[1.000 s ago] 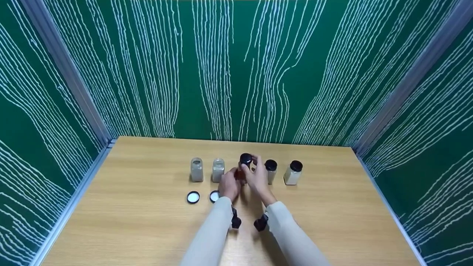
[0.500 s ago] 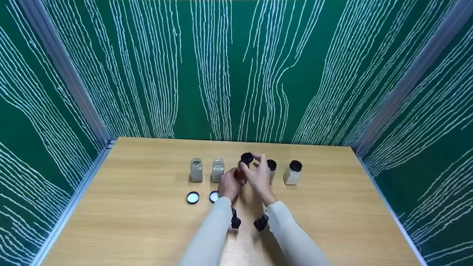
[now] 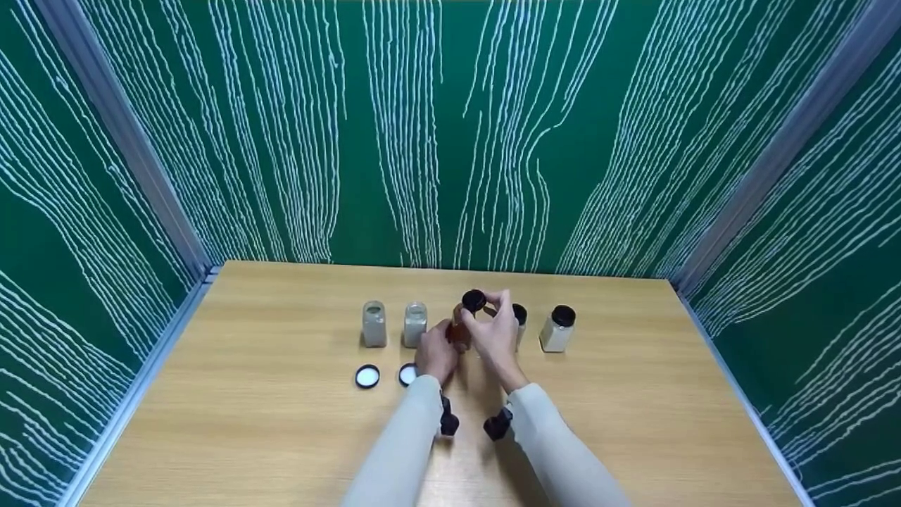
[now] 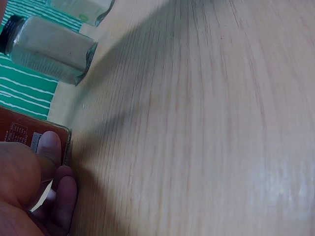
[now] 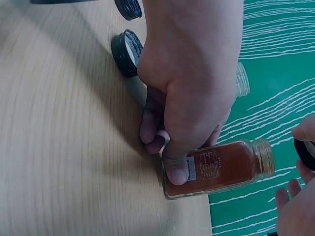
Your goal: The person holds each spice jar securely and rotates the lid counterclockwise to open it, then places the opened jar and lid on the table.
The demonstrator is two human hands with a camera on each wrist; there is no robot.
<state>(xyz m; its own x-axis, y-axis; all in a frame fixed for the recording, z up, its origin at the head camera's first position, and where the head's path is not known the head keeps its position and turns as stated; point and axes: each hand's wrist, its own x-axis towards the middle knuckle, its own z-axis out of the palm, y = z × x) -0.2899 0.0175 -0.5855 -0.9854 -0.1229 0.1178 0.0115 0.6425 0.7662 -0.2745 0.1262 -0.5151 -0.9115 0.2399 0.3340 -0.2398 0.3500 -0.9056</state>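
Note:
My left hand (image 3: 436,354) grips a square glass jar of reddish-brown powder (image 5: 226,167) low down, with the thumb across its printed label. The jar stands upright on the wooden table, and its threaded glass mouth shows bare in the right wrist view. Just above and to the right of that mouth, my right hand (image 3: 496,334) pinches a black screw lid (image 3: 474,300) between thumb and fingers. The lid (image 5: 306,155) is apart from the jar, partly cut off by the frame edge. In the left wrist view, my left fingers (image 4: 49,147) wrap round the jar's base.
Two uncapped jars of pale powder, one (image 3: 375,326) and another (image 3: 415,326), stand to the left. Their lids, one (image 3: 367,376) and another (image 3: 408,374), lie upturned in front. To the right are two capped jars, one (image 3: 520,317) partly behind my right hand, another (image 3: 557,331) farther right.
My right hand has lifted the black lid off the reddish-brown jar and moved it slightly up and right. The left hand has stayed on the jar.

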